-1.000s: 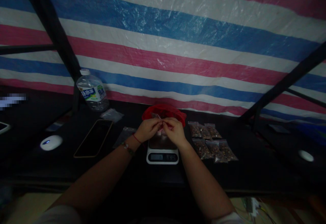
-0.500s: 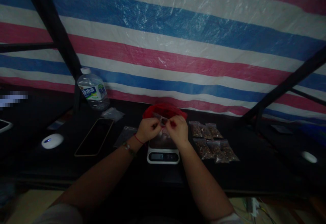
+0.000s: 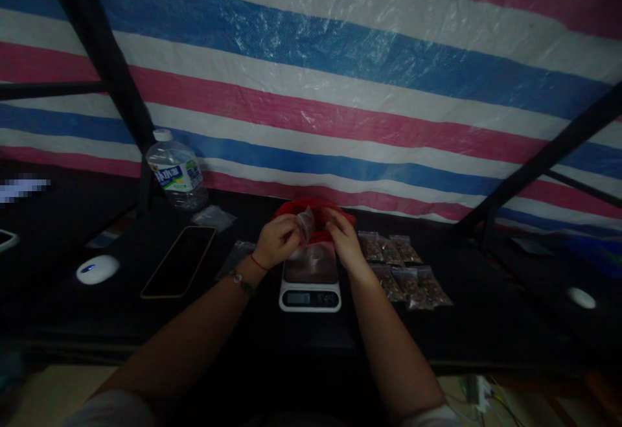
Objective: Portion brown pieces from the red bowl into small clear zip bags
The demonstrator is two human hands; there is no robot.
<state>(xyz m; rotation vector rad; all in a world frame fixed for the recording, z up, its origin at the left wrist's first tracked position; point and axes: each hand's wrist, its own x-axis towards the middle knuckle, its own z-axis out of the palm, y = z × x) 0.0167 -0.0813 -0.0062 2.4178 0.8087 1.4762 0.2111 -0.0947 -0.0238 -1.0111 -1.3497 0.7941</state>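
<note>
My left hand [image 3: 278, 240] pinches a small clear plastic bag [image 3: 306, 223] above the back of a digital kitchen scale [image 3: 311, 299]. Beside it, my right hand [image 3: 343, 236] has its fingers apart at the mouth of a red plastic bag [image 3: 291, 207] behind the scale; its fingertips partly reach over the opening. What lies inside the red bag is too dark to make out. Several small zip bags [image 3: 418, 284] filled with brown bits lie in two rows to the right of the scale.
Flat clear bags [image 3: 236, 257] lie left of the scale, near a phone [image 3: 179, 262] and a white mouse-like object [image 3: 98, 269]. A large plastic bottle [image 3: 177, 174] and a crumpled clear bag [image 3: 214, 218] stand farther back. Dark frame bars [image 3: 104, 57] slant at both sides.
My right hand has let go of the small clear bag and moved a little right, its fingers opening over the red bag. The left hand still holds the small bag, now tilted upright.
</note>
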